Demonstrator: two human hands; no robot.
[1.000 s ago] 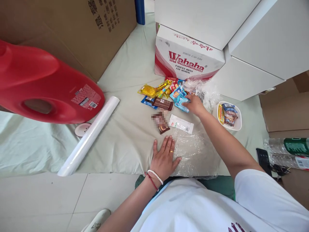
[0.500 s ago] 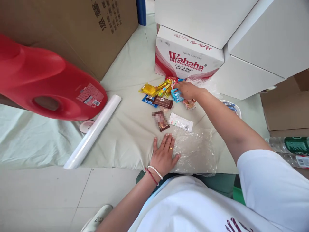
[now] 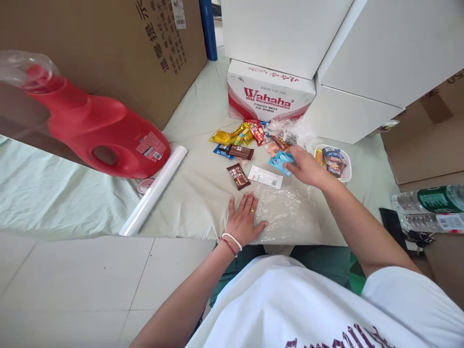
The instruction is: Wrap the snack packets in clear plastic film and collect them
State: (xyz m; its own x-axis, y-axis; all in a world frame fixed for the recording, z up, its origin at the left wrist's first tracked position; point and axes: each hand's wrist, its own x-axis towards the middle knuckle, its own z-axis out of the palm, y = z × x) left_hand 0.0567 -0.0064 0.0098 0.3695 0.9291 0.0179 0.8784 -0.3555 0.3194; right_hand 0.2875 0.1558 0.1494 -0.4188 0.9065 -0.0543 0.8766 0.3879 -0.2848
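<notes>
Pinched in the fingers of my right hand (image 3: pixel 304 166) is a light blue snack packet (image 3: pixel 282 163), above the table and right of the snack pile. My left hand (image 3: pixel 242 220) lies flat with fingers spread, beside a clear plastic sheet (image 3: pixel 290 212). Just beyond it are a brown cocoa packet (image 3: pixel 238 176) and a white sachet (image 3: pixel 265 177). Farther back, the pile has yellow packets (image 3: pixel 222 137), a brown bar (image 3: pixel 241 152), a blue packet (image 3: pixel 223 151) and a red packet (image 3: pixel 258 134). A white bowl (image 3: pixel 348 169) of wrapped snacks stands to the right.
A red detergent bottle (image 3: pixel 123 130) and a white plastic roll (image 3: pixel 154 193) lie left. A Wahaha carton (image 3: pixel 270 94) stands behind the snacks, below white boxes (image 3: pixel 271 34). Crumpled clear plastic (image 3: pixel 304 133) lies before the carton. Plastic bottles (image 3: pixel 435 199) are at far right.
My right hand has drawn the light blue packet out of the pile, towards me and to the right. The bowl shows more fully. My left hand stays flat on the table.
</notes>
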